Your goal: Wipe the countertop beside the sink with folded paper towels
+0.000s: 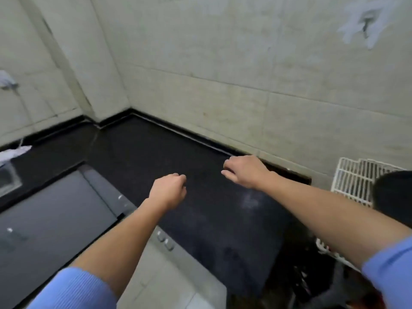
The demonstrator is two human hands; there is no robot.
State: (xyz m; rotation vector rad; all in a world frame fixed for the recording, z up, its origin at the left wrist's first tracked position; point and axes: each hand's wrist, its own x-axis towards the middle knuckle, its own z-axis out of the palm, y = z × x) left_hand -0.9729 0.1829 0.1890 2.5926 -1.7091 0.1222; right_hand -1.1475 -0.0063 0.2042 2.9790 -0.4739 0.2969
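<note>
Dark countertop [156, 152] sits bare under both hands: left hand [169, 190] and right hand [245, 171] loosely curled, holding nothing; white wire rack [352, 181] off right.

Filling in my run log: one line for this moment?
left hand empty, curled | right hand empty, curled | both above countertop | no towel held

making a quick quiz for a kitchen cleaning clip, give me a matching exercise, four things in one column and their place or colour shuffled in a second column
Things:
1. countertop
2. white wire rack
3. left hand
4. sleeves

Descriptions:
A. blue
B. far right, against the tiled wall
C. black, speckled
D. loosely curled over the counter, near the grey appliance's edge

Pairs: 1-C, 2-B, 3-D, 4-A
</note>
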